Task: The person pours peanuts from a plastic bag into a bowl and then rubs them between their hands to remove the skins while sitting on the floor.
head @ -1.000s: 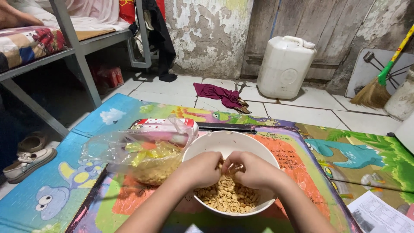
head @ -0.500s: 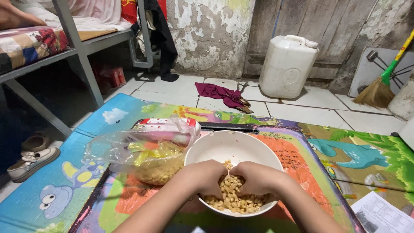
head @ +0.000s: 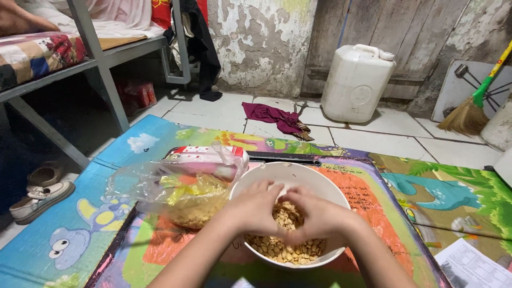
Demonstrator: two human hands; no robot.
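Note:
A white bowl (head: 296, 173) half full of peeled peanuts (head: 282, 248) sits on a small colourful low table (head: 373, 208). Both my hands are over the bowl. My left hand (head: 253, 208) and my right hand (head: 319, 216) press together above the nuts, fingers curled around a scoop of peanuts (head: 288, 216) between the palms. Left of the bowl lies a clear plastic bag (head: 176, 192) with more peanuts in it.
A cartoon play mat (head: 448, 186) covers the tiled floor. Behind stand a white jerrycan (head: 356, 82), a maroon cloth (head: 272, 116), a broom (head: 472, 106) and a metal bed frame (head: 101, 69). Shoes (head: 40, 194) lie at the left, paper (head: 472, 264) at the lower right.
My hands dipped low into the peanuts half a second ago, then lifted and moved toward the bowl's far side, still cupped together around nuts.

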